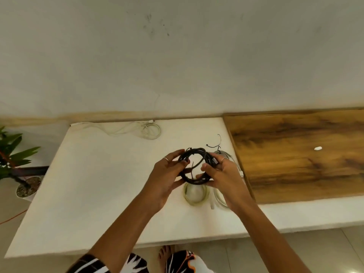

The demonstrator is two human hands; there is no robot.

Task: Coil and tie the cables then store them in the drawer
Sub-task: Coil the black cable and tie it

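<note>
Both hands (165,180) (224,174) grasp the black cable coil (195,166) (ring tilted toward camera).

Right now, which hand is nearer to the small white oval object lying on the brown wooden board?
Right. The right hand is just left of the wooden board holding the white object; the left hand is farther left.

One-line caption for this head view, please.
Both hands, left hand and right hand, grip a coiled black cable above the white table, white cable coils lying beneath.

text: none legible | labels: none | brands: none | numbers: none | signs: none
</note>
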